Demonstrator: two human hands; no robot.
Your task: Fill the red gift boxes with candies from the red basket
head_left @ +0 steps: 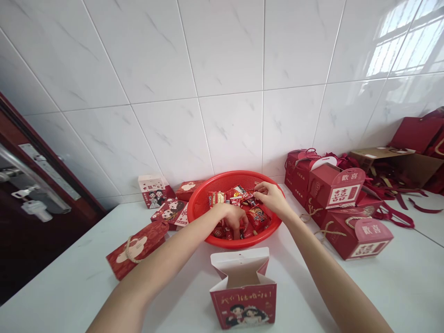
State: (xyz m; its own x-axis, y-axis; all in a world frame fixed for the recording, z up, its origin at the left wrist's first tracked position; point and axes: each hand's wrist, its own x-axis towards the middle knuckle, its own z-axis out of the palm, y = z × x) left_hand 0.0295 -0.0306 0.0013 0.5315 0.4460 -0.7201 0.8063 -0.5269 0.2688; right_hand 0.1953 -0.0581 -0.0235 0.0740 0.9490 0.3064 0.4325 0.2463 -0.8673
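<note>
Head view: in the round, perforated red plastic basket (197, 208), both hands' (236, 218) grips curl partly closed among shiny wrappers (257, 215).

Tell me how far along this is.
Looks done: closed boxes stacked at right, contents hidden.
In hand: left hand among wrapped sweets in the red basket, right hand over them.
Likely left: filling and closing the open box in front, no sweets visible inside.

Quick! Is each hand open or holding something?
Left hand: fingers curled down among the wrapped sweets in the red basket; can't tell if it holds any.
Right hand: fingers bent over the sweets; can't tell either.
</note>
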